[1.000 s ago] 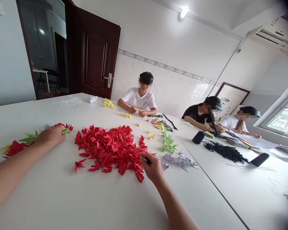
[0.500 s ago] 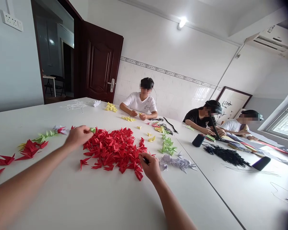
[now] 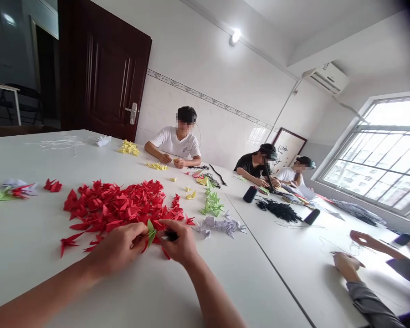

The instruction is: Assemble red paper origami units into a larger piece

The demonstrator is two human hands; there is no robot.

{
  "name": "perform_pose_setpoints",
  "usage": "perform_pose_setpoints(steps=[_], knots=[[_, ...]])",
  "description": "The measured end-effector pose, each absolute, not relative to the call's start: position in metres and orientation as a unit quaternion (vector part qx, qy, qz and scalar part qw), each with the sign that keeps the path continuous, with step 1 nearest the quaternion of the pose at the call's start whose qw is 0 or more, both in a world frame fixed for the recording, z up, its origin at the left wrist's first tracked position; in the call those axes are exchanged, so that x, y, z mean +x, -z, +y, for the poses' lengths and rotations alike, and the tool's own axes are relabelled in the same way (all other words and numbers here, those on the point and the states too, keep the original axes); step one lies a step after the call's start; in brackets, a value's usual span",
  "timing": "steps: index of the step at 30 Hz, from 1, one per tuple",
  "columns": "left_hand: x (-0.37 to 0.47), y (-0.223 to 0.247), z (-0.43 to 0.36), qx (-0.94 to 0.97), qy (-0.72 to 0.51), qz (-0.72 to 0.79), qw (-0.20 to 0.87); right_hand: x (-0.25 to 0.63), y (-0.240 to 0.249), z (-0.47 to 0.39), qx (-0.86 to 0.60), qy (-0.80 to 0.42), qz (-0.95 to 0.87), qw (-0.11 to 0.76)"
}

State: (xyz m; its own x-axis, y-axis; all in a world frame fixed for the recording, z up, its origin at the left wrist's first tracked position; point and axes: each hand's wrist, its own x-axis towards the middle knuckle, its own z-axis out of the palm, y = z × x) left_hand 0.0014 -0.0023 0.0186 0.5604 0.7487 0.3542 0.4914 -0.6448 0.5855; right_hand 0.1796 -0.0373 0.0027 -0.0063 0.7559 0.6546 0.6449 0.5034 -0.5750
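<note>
My left hand [image 3: 125,246] pinches a green folded paper crane [image 3: 151,232] at the near edge of a large heap of red paper cranes [image 3: 119,205]. Close beside it, my right hand [image 3: 179,241] has its fingers curled around a small black object [image 3: 171,235], whose kind I cannot make out. The right fingertips come up to the green crane; whether they grip it too is unclear. White paper cranes [image 3: 222,225] lie to the right of my right hand, with green cranes [image 3: 212,202] behind them.
Yellow cranes [image 3: 129,147] lie farther back on the white table [image 3: 205,291]. Black thread spools [image 3: 250,194] flank a bundle of black cords [image 3: 278,210]. Several people sit around the table. Another person's hands [image 3: 346,264] work at the right.
My left hand has brought the green crane rightward and nearer to me, meeting my right hand. The view has turned right, bringing the window and another person's hands into sight.
</note>
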Motion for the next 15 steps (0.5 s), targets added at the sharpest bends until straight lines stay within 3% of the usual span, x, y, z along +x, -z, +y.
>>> perform_pose_setpoints(steps=[7, 12, 15], knots=[[-0.008, -0.009, 0.0, 0.835, -0.328, 0.336, 0.286, 0.169, -0.003, -0.041, -0.476, -0.041, -0.731, 0.486], [-0.012, -0.016, -0.005, 0.805, -0.356, 0.31, 0.359, 0.164, -0.005, -0.047, -0.482, -0.092, -0.716, 0.496], [-0.013, -0.019, -0.006, 0.793, -0.403, 0.306, 0.34, 0.162, -0.006, -0.049, -0.51, -0.136, -0.681, 0.508]])
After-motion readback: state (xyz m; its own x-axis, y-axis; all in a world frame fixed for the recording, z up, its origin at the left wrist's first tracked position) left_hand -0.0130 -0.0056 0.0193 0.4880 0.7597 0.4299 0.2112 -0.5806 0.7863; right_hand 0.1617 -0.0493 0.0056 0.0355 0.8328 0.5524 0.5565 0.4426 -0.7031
